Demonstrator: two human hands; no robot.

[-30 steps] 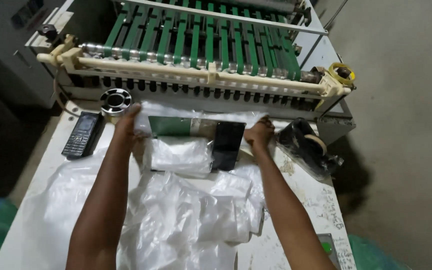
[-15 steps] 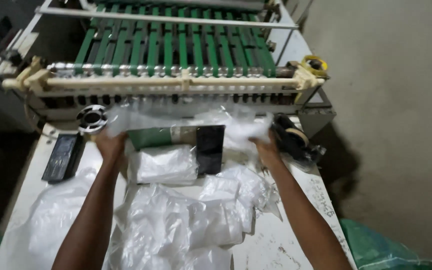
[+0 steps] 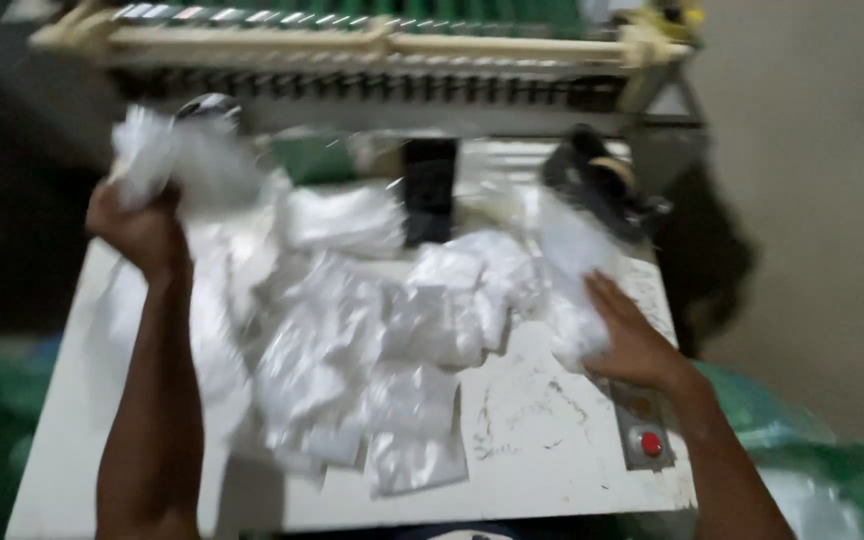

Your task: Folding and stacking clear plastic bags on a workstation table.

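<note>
The frame is blurred by motion. My left hand (image 3: 140, 228) is raised over the left side of the white table (image 3: 542, 450), fist closed on a bunch of clear plastic bags (image 3: 177, 150). My right hand (image 3: 624, 335) rests at the right side of the table, fingers pressed against another clump of clear plastic bags (image 3: 570, 260). Between my hands lies a loose heap of clear plastic bags (image 3: 372, 340) spread over the tabletop.
A bag-making machine (image 3: 382, 40) with green belts and a cream roller bar stands behind the table. A black block (image 3: 429, 190) sits near its outlet, dark tape rolls (image 3: 597, 175) at right. A grey panel with a red button (image 3: 649, 443) is on the table's right edge.
Both hands drew back from the machine's outlet toward me, each pulling a bunch of plastic bags; the left hand lifted up and left, the right moved down to the table's right side.
</note>
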